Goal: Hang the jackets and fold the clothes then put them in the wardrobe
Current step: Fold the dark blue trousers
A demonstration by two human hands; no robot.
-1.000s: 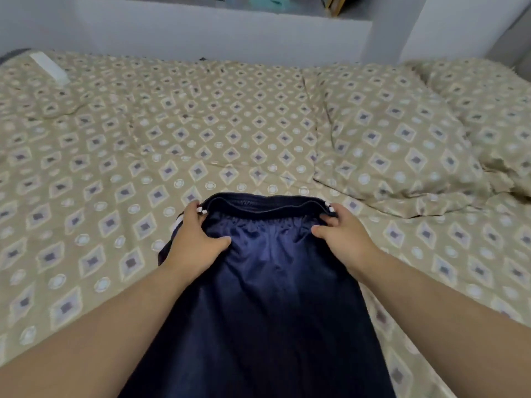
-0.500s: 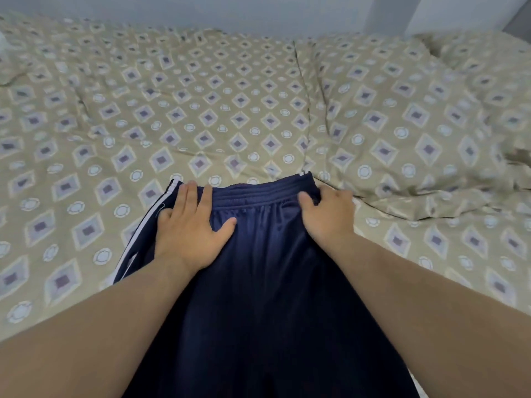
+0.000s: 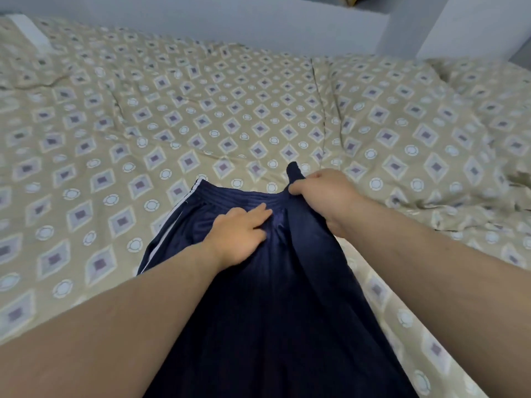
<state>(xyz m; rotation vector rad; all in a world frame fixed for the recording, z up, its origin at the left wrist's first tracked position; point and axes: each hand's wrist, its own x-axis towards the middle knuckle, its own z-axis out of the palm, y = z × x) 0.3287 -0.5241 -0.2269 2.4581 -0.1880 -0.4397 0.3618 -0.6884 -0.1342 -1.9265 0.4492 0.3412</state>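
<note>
Dark navy track pants (image 3: 275,297) with white side stripes lie lengthwise on the bed, waistband away from me. My left hand (image 3: 238,234) rests flat on the fabric just below the waistband, fingers straight. My right hand (image 3: 321,193) grips the right end of the waistband and lifts it, so a corner of navy cloth sticks up above the knuckles. The pant legs run out of view at the bottom edge.
The bed (image 3: 143,124) is covered with a beige sheet patterned with diamonds and circles. A matching pillow (image 3: 425,139) lies to the right, another at the far right. A white wall ledge (image 3: 258,27) runs behind the bed.
My right hand has closed on the waistband's right end and raised it. My left hand slid toward the middle of the pants, still flat. The camera tilted slightly up.
</note>
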